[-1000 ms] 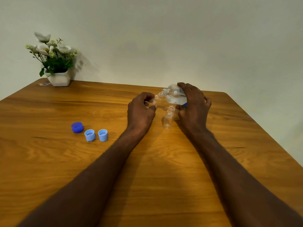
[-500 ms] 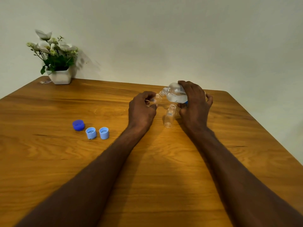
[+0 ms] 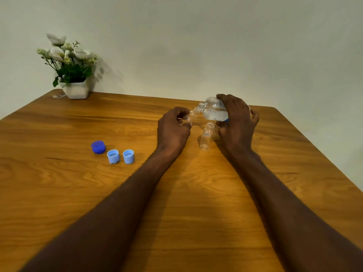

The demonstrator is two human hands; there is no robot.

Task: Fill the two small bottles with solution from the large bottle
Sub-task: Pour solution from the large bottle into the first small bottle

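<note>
Over a wooden table (image 3: pixel 59 193), the right hand (image 3: pixel 236 122) grips the large bottle (image 3: pixel 214 110) tipped on its side, its open neck meeting the mouth of a small bottle (image 3: pixel 191 116) — tilted and pinched in the fingers of the left hand (image 3: pixel 172 128). The second small bottle (image 3: pixel 206 137) stands upright and uncapped between the two hands, just beside the right thumb. Well to the left of the left hand lie a dark blue cap (image 3: pixel 98 147) and two light blue caps (image 3: pixel 120 156) — mouths up.
</note>
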